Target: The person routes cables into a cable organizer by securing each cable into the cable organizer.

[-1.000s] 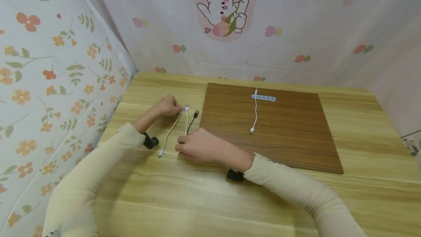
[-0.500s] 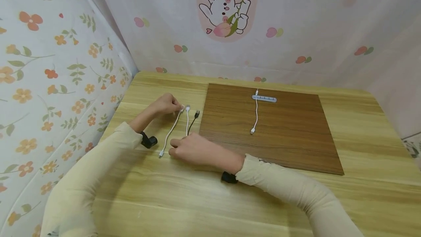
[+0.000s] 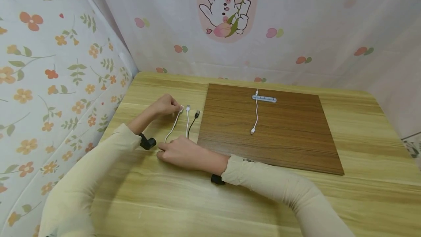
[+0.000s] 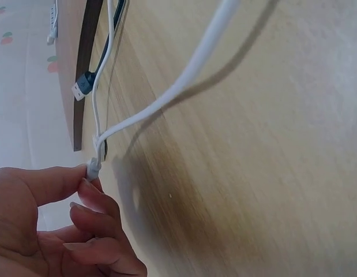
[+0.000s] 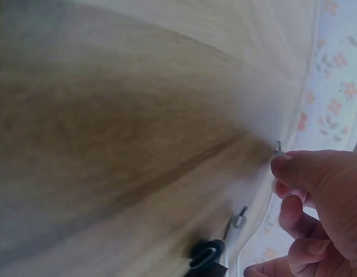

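Observation:
In the head view my left hand (image 3: 165, 105) pinches the far end of a white USB cable (image 3: 172, 129) on the table's left part. The left wrist view shows thumb and forefinger on its white plug (image 4: 93, 169). My right hand (image 3: 184, 153) is at the cable's near end; in the right wrist view its thumb and forefinger pinch the small metal-tipped plug (image 5: 278, 149). Just right of this cable lie a second white USB cable (image 3: 188, 120) and a black USB cable (image 3: 193, 125). My right hand hides their near ends in the head view.
A dark brown board (image 3: 279, 138) lies on the light wooden table (image 3: 184, 207). On its far part sits a pale blue slotted cable holder (image 3: 269, 99), with another white cable (image 3: 256, 116) across its left end. Patterned curtains (image 3: 158, 21) stand behind and at left.
My right hand has moved left, from beside the second white cable to the near end of the leftmost one, and taken hold there. My left hand has kept the far end, nearly still.

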`<state>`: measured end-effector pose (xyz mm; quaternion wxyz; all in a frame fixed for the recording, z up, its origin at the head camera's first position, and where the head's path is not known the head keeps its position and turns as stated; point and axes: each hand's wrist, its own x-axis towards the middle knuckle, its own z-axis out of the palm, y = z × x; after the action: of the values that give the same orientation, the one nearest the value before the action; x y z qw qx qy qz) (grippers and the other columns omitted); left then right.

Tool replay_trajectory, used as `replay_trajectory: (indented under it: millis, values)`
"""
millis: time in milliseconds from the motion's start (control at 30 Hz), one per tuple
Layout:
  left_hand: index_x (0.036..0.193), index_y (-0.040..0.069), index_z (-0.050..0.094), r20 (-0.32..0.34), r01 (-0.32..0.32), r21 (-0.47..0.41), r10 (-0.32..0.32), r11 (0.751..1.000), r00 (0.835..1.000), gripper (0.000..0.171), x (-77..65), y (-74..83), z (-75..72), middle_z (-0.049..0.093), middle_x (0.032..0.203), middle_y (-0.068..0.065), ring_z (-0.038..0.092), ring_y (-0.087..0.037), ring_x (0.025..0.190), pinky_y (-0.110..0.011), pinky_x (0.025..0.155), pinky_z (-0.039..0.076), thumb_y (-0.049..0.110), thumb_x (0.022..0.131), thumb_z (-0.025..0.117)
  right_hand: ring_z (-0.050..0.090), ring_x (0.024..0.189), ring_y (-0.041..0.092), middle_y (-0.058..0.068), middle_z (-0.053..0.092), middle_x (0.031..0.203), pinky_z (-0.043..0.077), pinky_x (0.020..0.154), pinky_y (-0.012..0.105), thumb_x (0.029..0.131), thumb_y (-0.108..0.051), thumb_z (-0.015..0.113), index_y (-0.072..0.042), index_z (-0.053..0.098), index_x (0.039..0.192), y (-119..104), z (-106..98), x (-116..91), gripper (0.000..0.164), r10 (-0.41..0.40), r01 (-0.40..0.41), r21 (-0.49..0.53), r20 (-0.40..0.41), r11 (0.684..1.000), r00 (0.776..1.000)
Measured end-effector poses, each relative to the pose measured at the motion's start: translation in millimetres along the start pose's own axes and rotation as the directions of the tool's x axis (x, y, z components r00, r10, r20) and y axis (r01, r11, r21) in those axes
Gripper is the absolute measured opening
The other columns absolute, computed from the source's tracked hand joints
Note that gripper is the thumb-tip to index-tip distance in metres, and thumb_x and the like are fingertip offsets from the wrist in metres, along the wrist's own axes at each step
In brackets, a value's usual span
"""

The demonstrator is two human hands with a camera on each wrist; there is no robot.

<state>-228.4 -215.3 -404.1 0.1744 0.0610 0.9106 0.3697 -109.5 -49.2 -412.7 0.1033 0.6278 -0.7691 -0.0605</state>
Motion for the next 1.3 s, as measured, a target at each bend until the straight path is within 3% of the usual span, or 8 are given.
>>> replay_trajectory:
  millis: [500, 833, 1300]
  values:
    - [0.081, -0.004, 0.072, -0.011, -0.011, 0.006, 0.011, 1.000, 1.000, 0.027, -0.8, -1.5, -0.6, 0.064, 0.085, -0.009, 0.034, -0.010, 0.053, -0.026, 0.052, 0.029, 0.015, 0.099, 0.065, 0.054, 0.062, 0.008, -0.006, 0.057, 0.100, 0.046, 0.048, 0.025, 0.102, -0.013, 0.058, -0.024, 0.072, 0.094, 0.1, 4.5, 8.0, 0.019, -0.043, 0.042, -0.050, -0.021, 0.998, 0.999]
    - [0.084, -0.005, 0.071, -0.020, -0.012, -0.013, 0.012, 1.000, 1.000, 0.027, -0.8, -4.3, -0.6, 0.061, 0.078, -0.008, 0.039, -0.014, 0.060, -0.028, 0.056, 0.032, 0.016, 0.099, 0.066, 0.055, 0.061, 0.008, -0.004, 0.057, 0.104, 0.047, 0.049, 0.026, 0.104, -0.010, 0.051, -0.022, 0.070, 0.096, -0.1, 5.2, 6.7, 0.024, -0.081, 0.078, -0.116, -0.027, 0.990, 0.996]
    - [0.087, -0.007, 0.070, -0.031, -0.036, -0.040, 0.035, 0.999, 0.999, 0.024, -4.5, 1.3, -1.4, 0.065, 0.087, -0.014, 0.044, -0.018, 0.066, -0.030, 0.059, 0.035, 0.014, 0.098, 0.064, 0.051, 0.055, 0.009, -0.003, 0.057, 0.103, 0.045, 0.047, 0.025, 0.105, -0.011, 0.050, -0.021, 0.070, 0.097, 2.1, -0.3, 8.2, 0.023, -0.090, 0.092, -0.127, 0.022, 0.988, 0.996]
